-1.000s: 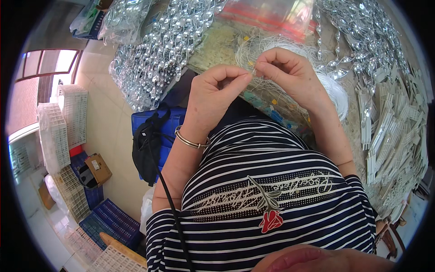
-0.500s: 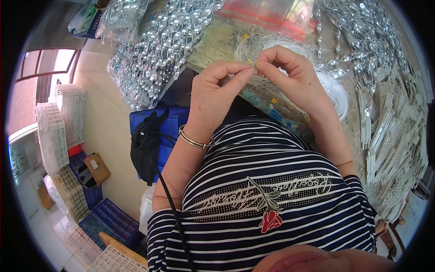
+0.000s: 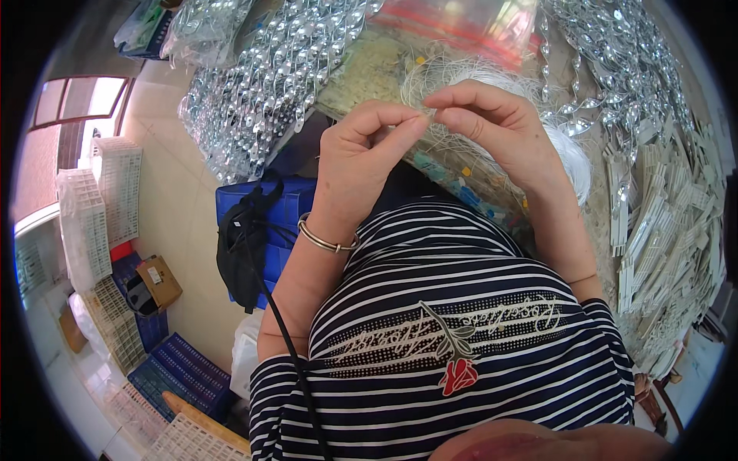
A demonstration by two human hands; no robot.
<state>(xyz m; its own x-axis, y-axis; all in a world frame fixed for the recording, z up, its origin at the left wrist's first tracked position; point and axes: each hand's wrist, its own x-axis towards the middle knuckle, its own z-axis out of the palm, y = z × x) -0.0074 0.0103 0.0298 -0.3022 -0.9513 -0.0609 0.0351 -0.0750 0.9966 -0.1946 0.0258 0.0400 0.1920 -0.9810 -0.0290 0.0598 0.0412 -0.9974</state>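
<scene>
Pinching, left hand (image 3: 359, 151) hung beside barely-open right hand (image 3: 503, 131), holdings unclear, wiry white strands (image 3: 569, 150) coiled at two o'clock

Silver strands (image 3: 269, 69) at far left have a mirror-bright, metallic gloss, and so does the silver heap (image 3: 615, 54) at far right. The far bag (image 3: 473, 31) is clear, shiny plastic. White cords (image 3: 570, 157) look smooth and plastic, with a soft sheen; the pale strips (image 3: 669, 223) at right are mostly matt. The bracelet (image 3: 327, 244) is polished metal, the striped shirt (image 3: 446, 269) matt cloth, the left-hand box (image 3: 161, 283) dull brown cardboard.
</scene>
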